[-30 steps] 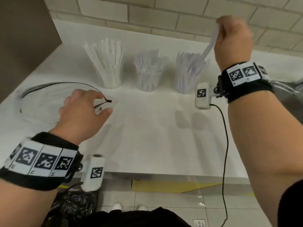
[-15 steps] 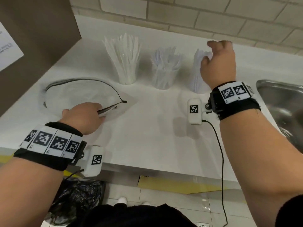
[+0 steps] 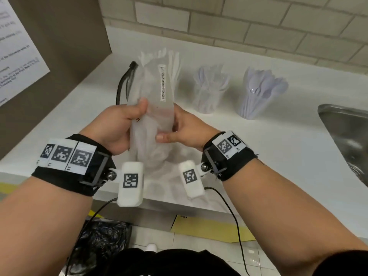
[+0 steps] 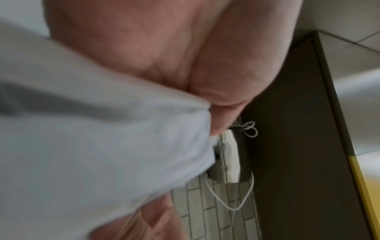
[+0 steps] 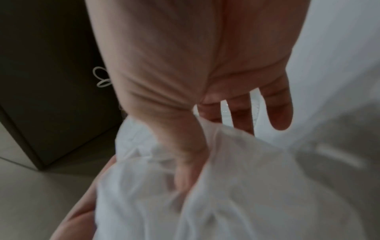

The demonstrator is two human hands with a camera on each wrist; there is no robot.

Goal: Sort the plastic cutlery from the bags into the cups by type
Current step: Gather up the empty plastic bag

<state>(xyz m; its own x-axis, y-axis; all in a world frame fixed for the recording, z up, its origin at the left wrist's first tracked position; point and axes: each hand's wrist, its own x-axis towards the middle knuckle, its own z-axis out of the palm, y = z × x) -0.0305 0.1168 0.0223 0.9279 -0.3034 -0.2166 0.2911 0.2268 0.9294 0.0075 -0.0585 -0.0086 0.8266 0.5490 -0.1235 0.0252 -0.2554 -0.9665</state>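
Observation:
A clear plastic bag [image 3: 153, 108] with a black zip edge and a barcode label is held upright over the white counter [image 3: 268, 156]. My left hand [image 3: 127, 120] grips its left side, thumb across the front. My right hand [image 3: 177, 132] pinches its right side. In the wrist views the bag [image 4: 92, 129] [image 5: 205, 186] is a blurred white sheet against each palm. Three clear cups stand at the back: one with white cutlery [image 3: 174, 60] half hidden behind the bag, a middle one [image 3: 211, 90], and one with spoons [image 3: 258, 92]. What the bag contains cannot be made out.
A steel sink [image 3: 346, 136] lies at the right end of the counter. A brown panel [image 3: 59, 46] with a paper notice [image 3: 16, 46] closes off the left side, and a tiled wall [image 3: 239, 22] the back. A black bin bag [image 3: 99, 242] sits on the floor below.
My left hand has lifted the bag off the counter and stood it upright. My right hand has left the spoon cup, without the white utensil it held, and taken the bag's right side.

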